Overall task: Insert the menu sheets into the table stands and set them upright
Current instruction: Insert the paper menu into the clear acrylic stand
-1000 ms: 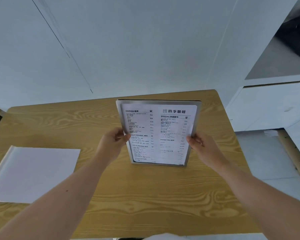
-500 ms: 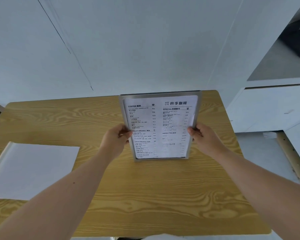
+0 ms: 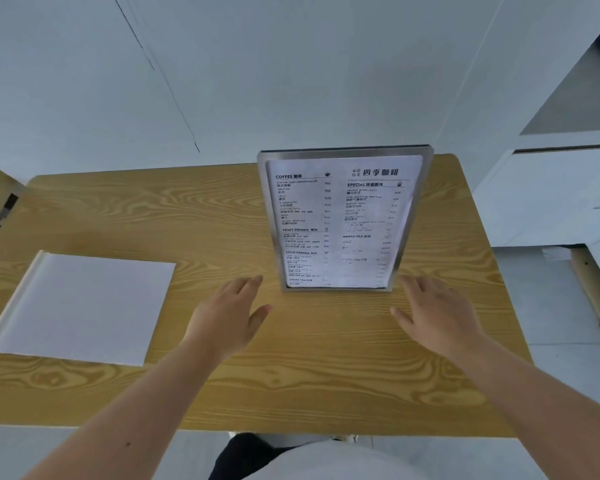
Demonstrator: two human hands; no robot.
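Standing upright on the wooden table (image 3: 326,358), menu stand (image 3: 406,216) with menu sheet (image 3: 340,223) inside, just beyond and between both hands. Left hand (image 3: 227,317) and right hand (image 3: 437,313) spread wide, empty, apart from stand. White sheet (image 3: 80,306) flat, well left of left hand.

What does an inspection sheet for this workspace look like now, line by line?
Surface: wooden table, bare grain around the things.
Job's things: menu stand upright on the table's right half, printed menu sheet inside; white flat stand lying at the left, no print visible.
Clutter: nothing seen.
Grips: left hand and right hand open, apart from the stand, holding nothing.
Cables: nothing seen.
Surroundings: white wall behind; white cabinet at the right; grey floor beside the table.
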